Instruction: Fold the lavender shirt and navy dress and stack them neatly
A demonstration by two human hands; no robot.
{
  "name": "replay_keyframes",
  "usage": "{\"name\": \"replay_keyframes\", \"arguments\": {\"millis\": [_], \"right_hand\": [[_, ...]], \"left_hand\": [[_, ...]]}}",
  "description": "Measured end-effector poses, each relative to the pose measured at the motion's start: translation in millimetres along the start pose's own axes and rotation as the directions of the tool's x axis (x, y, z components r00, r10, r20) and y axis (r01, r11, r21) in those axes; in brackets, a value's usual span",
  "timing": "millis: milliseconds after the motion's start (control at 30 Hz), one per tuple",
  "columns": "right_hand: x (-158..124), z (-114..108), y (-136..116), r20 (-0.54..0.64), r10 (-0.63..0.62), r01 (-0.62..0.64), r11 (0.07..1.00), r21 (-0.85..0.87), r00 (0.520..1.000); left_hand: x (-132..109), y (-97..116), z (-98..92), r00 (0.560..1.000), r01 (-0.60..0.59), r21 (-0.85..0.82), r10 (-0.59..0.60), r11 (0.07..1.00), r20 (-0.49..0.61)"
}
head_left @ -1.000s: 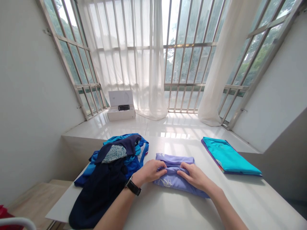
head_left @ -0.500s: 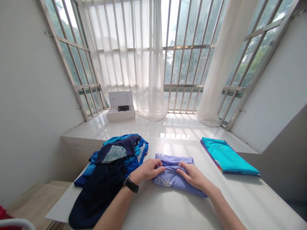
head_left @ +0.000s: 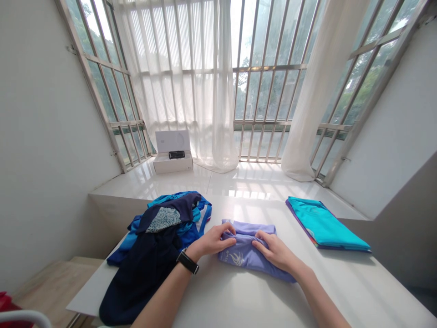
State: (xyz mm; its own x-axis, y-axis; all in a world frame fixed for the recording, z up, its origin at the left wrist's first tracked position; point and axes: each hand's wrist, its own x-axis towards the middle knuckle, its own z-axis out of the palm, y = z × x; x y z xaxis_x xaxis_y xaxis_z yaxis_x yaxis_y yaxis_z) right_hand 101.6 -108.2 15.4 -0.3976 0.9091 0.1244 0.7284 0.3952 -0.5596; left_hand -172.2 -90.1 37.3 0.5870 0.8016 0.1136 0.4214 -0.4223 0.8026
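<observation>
A folded lilac garment [head_left: 246, 255] with a white print lies on the white table [head_left: 259, 296] in front of me. My left hand [head_left: 211, 241], with a black watch on the wrist, curls its fingers over the garment's left part and grips the fabric. My right hand [head_left: 275, 250] presses and pinches the fold from the right side. Both hands meet near the garment's middle.
A heap of dark navy and blue clothes [head_left: 160, 241] lies at the table's left. A folded turquoise stack [head_left: 324, 224] sits at the right. Beyond the table, a raised white ledge carries an open white box [head_left: 171, 155], curtains and barred windows. A red object [head_left: 7, 303] shows bottom left.
Both hands have shifted slightly on the lilac garment, tightening the fold; the camera view moved a little. Nothing else has moved.
</observation>
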Motion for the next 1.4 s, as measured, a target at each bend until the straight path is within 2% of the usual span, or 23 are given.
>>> {"name": "replay_keyframes", "arguments": {"millis": [300,733,1000,1233,1400], "right_hand": [[-0.6,-1.3,-0.5,0.007,0.013,-0.013,1.0,-0.002,1.0],[-1.7,-2.7,-0.9,0.036,0.024,-0.024,1.0,-0.007,0.999],[1.1,-4.0,-4.0,0.036,0.066,-0.069,0.995,0.074,0.997],[1.7,-0.3,1.7,0.054,0.11,-0.111,0.994,0.016,0.992],[1.0,-2.1,0.3,0.056,0.097,-0.097,0.995,0.002,0.994]], "left_hand": [[2.9,-4.9,3.7,0.998,0.031,0.071,-0.027,0.997,-0.062],[3.9,-4.9,4.0,0.994,0.055,0.068,-0.048,0.996,-0.1],[4.2,-6.4,2.9,0.985,0.077,0.11,-0.058,0.991,-0.16],[3.8,-8.8,1.7,0.985,0.102,0.124,-0.083,0.987,-0.152],[3.6,-7.4,3.9,0.98,0.119,0.18,-0.086,0.976,-0.18]]}}
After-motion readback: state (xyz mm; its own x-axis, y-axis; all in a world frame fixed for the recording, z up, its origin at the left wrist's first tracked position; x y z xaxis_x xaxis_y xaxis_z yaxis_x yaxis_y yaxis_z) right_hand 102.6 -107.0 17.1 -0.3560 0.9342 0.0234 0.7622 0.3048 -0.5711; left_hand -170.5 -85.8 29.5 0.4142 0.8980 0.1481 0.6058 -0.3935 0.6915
